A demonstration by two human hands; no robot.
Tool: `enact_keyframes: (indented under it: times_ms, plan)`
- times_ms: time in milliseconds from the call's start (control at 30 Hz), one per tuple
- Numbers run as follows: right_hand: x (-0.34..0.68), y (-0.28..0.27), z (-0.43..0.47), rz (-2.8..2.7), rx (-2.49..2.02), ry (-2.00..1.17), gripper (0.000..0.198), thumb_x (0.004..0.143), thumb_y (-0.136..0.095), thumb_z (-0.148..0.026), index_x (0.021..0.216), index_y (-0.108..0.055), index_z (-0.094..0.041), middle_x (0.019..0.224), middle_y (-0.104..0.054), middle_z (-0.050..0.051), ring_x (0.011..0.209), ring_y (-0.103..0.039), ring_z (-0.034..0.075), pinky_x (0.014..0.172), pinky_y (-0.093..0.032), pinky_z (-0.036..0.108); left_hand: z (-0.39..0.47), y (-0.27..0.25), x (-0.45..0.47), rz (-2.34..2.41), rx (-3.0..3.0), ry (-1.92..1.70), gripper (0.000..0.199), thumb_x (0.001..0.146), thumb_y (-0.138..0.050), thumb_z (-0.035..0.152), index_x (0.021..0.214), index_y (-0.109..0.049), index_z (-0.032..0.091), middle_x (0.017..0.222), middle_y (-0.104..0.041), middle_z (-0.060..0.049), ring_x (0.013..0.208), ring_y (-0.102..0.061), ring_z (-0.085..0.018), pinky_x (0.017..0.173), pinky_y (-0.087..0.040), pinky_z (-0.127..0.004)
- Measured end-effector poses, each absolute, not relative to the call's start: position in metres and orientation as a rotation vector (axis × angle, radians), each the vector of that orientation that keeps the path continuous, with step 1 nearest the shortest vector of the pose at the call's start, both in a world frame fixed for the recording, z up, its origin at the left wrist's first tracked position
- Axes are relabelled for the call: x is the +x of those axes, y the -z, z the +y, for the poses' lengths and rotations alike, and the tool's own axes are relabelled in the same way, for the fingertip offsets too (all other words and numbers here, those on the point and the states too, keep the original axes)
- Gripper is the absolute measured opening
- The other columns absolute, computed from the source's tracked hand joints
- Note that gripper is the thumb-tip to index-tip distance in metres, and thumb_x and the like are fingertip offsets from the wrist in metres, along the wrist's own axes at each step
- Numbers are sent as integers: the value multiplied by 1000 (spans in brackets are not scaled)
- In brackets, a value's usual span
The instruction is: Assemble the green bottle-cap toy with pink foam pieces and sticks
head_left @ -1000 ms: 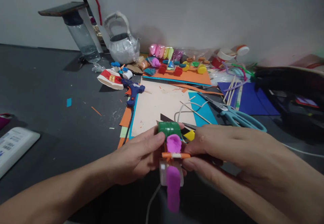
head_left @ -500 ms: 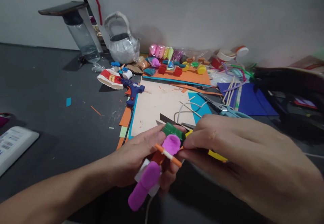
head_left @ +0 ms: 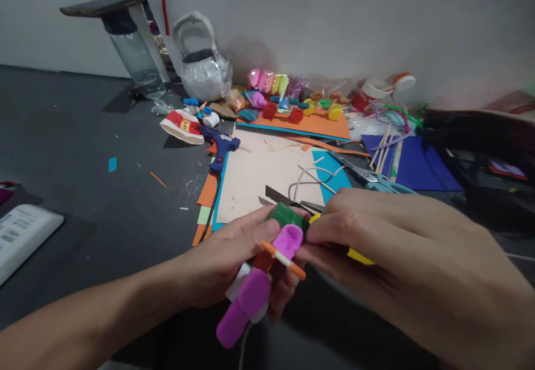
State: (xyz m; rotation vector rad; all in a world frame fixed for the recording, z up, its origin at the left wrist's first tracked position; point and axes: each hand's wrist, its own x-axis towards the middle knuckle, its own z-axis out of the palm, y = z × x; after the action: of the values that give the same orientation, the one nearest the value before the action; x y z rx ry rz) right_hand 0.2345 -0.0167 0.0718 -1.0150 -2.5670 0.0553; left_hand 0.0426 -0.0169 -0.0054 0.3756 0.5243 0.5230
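Observation:
My left hand (head_left: 240, 247) is closed around a small clay model made of green, pink, orange, white and purple parts. Its green block (head_left: 286, 215) is at the top, beside my thumb. Below it sits a hollowed pink piece (head_left: 288, 240), crossed by a thin orange-and-white stick (head_left: 284, 259). A rounded purple piece (head_left: 246, 306) hangs at the lower end, over white parts. My right hand (head_left: 388, 253) pinches at the right end of the green block; its fingertips are partly hidden. Behind that hand shows a yellow-handled tool (head_left: 360, 257), probably scissors, with dark blades.
A blue glue gun (head_left: 221, 150) rests left of the pale paper sheet (head_left: 267, 164). Light-blue scissors (head_left: 371, 180) lie to the right. Farther back stand a silver kettle (head_left: 203, 77), a water bottle (head_left: 137, 61) and wheeled clay pieces (head_left: 296, 115) on orange sheets.
The clay model and my left hand have shifted slightly right in view. The model is tilted a little differently. Both hands keep their places on it.

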Motion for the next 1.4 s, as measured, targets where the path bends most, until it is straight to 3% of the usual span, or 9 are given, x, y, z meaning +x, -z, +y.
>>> enact_keyframes:
  times_ms: [133, 300, 567, 800, 967, 1233, 1400]
  plan:
    - [236, -70, -18, -2563, -1015, -66, 30, 100, -48, -33, 75, -57, -20, 64, -55, -3, 56, -47, 10, 52, -31, 25, -16, 5, 42, 536, 385, -515, 66, 94, -57, 40, 144, -20, 17, 64, -71, -4, 43, -62, -17, 41, -51, -25]
    - [236, -68, -16, -2550, -1044, -82, 32, 100, -48, -37, 74, -58, -20, 64, -57, -2, 56, -49, 11, 52, -31, 26, -16, 3, 42, 557, 407, -522, 76, 90, -61, 42, 147, -18, 16, 62, -69, -3, 42, -60, -16, 41, -49, -24]
    - [235, -72, -14, -2541, -1029, -214, 26, 98, -52, -33, 76, -60, -21, 63, -58, -3, 54, -50, 10, 52, -32, 25, -17, 3, 43, 564, 385, -536, 57, 93, -58, 40, 138, -31, 19, 62, -69, -2, 42, -61, -15, 41, -50, -23]
    - [234, -75, -15, -2585, -938, -76, 27, 100, -47, -27, 79, -63, -22, 62, -56, -3, 55, -47, 11, 51, -28, 28, -16, -3, 42, 570, 491, -507, 24, 95, -52, 42, 102, -50, 19, 55, -64, 1, 39, -54, -11, 41, -46, -20]
    - [231, -73, -16, -2563, -854, -101, 36, 102, -39, -24, 72, -59, -23, 60, -51, -3, 55, -41, 12, 52, -25, 31, -15, -4, 41, 478, 648, -552, 20, 96, -48, 39, 93, -53, 20, 54, -60, 4, 40, -52, -9, 40, -41, -15]
    - [230, -74, -15, -2592, -802, -292, 35, 101, -37, -19, 74, -60, -21, 65, -57, -2, 60, -48, 13, 57, -34, 31, -15, 3, 42, 466, 602, -520, 26, 98, -43, 38, 87, -57, 19, 57, -61, 2, 41, -54, -10, 40, -44, -16]
    - [233, -75, -15, -2610, -791, -220, 33, 101, -40, -19, 78, -64, -22, 63, -55, -1, 59, -48, 13, 55, -34, 31, -15, 1, 43, 448, 604, -527, 24, 99, -40, 36, 90, -56, 20, 55, -60, 3, 37, -51, -9, 38, -42, -16]
